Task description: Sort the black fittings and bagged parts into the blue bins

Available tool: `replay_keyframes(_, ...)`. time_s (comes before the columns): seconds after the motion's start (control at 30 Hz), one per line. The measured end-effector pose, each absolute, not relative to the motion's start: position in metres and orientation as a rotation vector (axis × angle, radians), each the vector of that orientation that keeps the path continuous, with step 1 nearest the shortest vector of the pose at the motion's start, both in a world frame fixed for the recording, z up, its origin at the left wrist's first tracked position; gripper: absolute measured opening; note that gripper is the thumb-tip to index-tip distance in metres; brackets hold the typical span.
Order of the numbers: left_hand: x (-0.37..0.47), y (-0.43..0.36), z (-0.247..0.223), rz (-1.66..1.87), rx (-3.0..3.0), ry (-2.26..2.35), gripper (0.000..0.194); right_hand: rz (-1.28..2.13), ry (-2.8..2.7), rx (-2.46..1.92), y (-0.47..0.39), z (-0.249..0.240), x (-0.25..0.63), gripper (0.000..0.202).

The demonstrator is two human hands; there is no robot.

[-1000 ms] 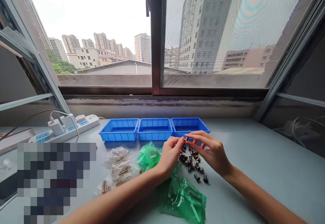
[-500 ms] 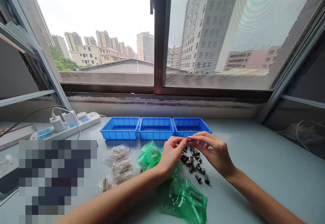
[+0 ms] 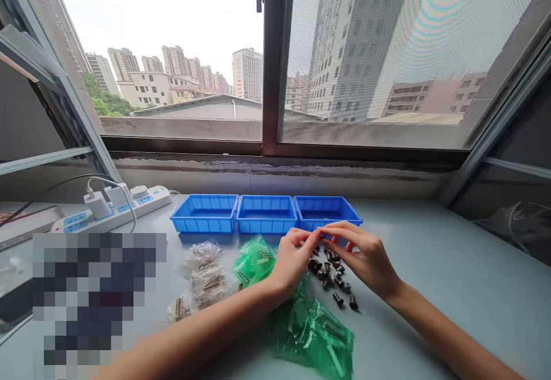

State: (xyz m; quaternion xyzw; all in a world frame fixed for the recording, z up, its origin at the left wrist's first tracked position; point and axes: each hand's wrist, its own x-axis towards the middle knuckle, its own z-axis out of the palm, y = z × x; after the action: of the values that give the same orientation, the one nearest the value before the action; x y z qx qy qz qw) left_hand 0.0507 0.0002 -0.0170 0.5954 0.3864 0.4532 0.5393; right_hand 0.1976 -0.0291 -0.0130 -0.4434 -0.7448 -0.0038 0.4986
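Observation:
My left hand (image 3: 293, 259) and my right hand (image 3: 364, 254) meet at the fingertips, just in front of the right blue bin (image 3: 329, 221). Both are closed in a pinch around a small dark piece, mostly hidden between the fingers; it looks like a screw. Several dark screws (image 3: 338, 298) lie loose on the table below and between the hands. Green plastic bags with metal parts (image 3: 329, 340) lie beneath my left wrist, and another green bag (image 3: 253, 259) rests to its left. Clear bags of metal pins (image 3: 209, 282) are farther left.
A middle blue bin (image 3: 267, 223) and a left blue bin (image 3: 204, 223) stand in the same row. A white power strip (image 3: 150, 201) with plugs and cables sits at the back left. Behind the table (image 3: 451, 276) is a window.
The view has shifted slightly. The fingertips of my two hands have come closer together, and the small dark piece between them is now more hidden.

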Motion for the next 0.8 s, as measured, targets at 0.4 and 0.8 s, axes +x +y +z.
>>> replay_keyframes(0.4,0.05,-0.0017,-0.0147,1.058,1.397,0.927,0.042,-0.07,-1.734,-1.111,-0.0305,-0.0105,0.1966,0.023)
replay_keyframes(0.8,0.0508,-0.0009,-0.0145,1.022,1.335,0.922,0.044,-0.038,-1.782,-1.105,-0.0294,-0.0129,0.1988,0.02)
